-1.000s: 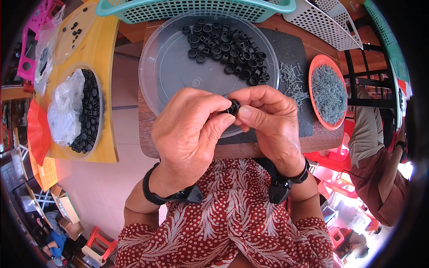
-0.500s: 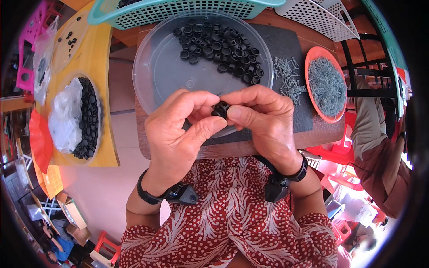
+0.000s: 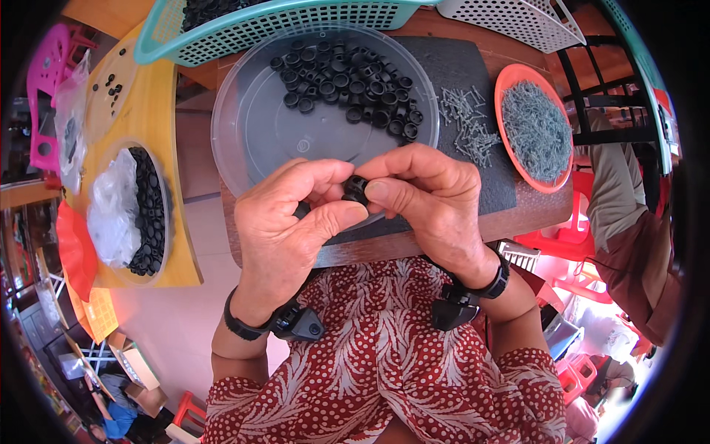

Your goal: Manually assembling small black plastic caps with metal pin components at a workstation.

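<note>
Between my two hands is a small black plastic ring-shaped part (image 3: 356, 189), held over the near edge of the round clear tub. My left hand (image 3: 285, 222) pinches it from the left with thumb and forefinger; another dark piece partly shows behind the left fingers. From the right, my right hand (image 3: 429, 200) grips the same part with thumb and fingertips; whether a screw is in those fingers is hidden. Beyond the hands, the clear tub (image 3: 244, 140) holds many similar black ring parts (image 3: 355, 85). Loose grey screws (image 3: 470, 126) lie on the dark mat to the right.
An orange bowl (image 3: 503, 140) full of screws stands right of the mat (image 3: 451, 63). Behind the tub are a teal basket (image 3: 288, 37) and a white basket (image 3: 510, 22). On the left table (image 3: 181, 251), a bag (image 3: 115, 214) covers part of another tub. Another person sits at right.
The view has shifted slightly, so the tub and baskets sit a little higher and left. The black part has turned slightly between my fingers; both hands keep their pinch on it.
</note>
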`<move>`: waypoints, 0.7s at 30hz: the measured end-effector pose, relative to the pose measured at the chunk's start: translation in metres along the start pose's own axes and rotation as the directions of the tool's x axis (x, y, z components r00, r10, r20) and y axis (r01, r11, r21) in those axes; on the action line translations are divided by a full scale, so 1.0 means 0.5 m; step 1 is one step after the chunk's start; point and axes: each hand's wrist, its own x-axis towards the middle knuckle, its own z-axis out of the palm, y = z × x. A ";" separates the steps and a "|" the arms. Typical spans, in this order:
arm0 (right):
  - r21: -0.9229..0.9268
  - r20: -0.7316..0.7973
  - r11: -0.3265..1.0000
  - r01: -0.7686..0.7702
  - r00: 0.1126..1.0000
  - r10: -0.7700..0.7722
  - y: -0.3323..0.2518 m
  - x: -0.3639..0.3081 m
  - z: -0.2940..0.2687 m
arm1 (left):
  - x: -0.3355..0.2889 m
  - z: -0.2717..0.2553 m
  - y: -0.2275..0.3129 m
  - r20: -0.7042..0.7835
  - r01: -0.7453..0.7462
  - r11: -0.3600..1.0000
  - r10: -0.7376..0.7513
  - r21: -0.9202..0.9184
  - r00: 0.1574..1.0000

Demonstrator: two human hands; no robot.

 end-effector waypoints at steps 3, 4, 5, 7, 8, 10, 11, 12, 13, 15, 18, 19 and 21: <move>-0.020 -0.008 0.999 0.027 1.000 -0.027 0.002 -0.002 -0.001 | 0.004 -0.001 0.009 0.036 -0.014 0.998 0.011 0.068 0.999; -0.043 -0.001 0.998 0.043 0.999 -0.043 0.003 -0.001 -0.002 | 0.005 0.000 0.011 0.039 -0.013 0.998 0.010 0.069 0.999; -0.066 0.005 0.996 0.060 0.998 -0.060 0.004 0.000 -0.004 | 0.006 0.001 0.013 0.049 -0.015 0.997 0.011 0.081 0.999; -0.085 0.012 0.994 0.074 0.997 -0.073 0.003 0.000 -0.005 | 0.007 0.001 0.017 0.058 -0.017 0.995 0.012 0.095 0.998; -0.105 0.020 0.991 0.088 0.996 -0.086 0.002 0.000 -0.006 | 0.008 0.001 0.018 0.072 -0.021 0.994 0.014 0.108 0.997; -0.111 0.020 0.991 0.080 0.997 -0.079 0.001 0.000 -0.008 | 0.011 0.001 0.017 0.088 -0.025 0.992 0.015 0.120 0.996; -0.116 0.021 0.990 0.074 0.997 -0.072 0.000 0.000 -0.008 | 0.011 0.001 0.017 0.095 -0.014 0.993 0.003 0.116 0.996; -0.117 0.020 0.990 0.074 0.997 -0.072 -0.001 0.001 -0.008 | 0.012 0.001 0.016 0.101 -0.004 0.994 -0.007 0.112 0.995; -0.111 0.016 0.992 0.061 0.998 -0.060 -0.001 0.001 -0.007 | 0.013 0.001 0.014 0.102 -0.004 0.994 -0.008 0.112 0.995; -0.105 0.012 0.993 0.048 0.999 -0.047 -0.004 0.000 -0.006 | 0.016 0.002 0.009 0.112 0.048 0.998 -0.053 0.046 0.992; -0.114 -0.007 0.993 0.039 0.999 -0.040 -0.006 -0.002 -0.002 | 0.018 -0.001 0.008 0.151 0.058 0.998 -0.063 0.040 0.986; -0.124 -0.005 0.991 0.055 0.998 -0.056 -0.006 -0.002 -0.002 | 0.020 -0.003 0.006 0.152 0.058 0.998 -0.064 0.040 0.986; -0.134 -0.004 0.988 0.071 0.997 -0.072 -0.006 -0.003 -0.002 | 0.027 -0.009 0.002 0.218 0.039 0.999 -0.035 -0.014 0.975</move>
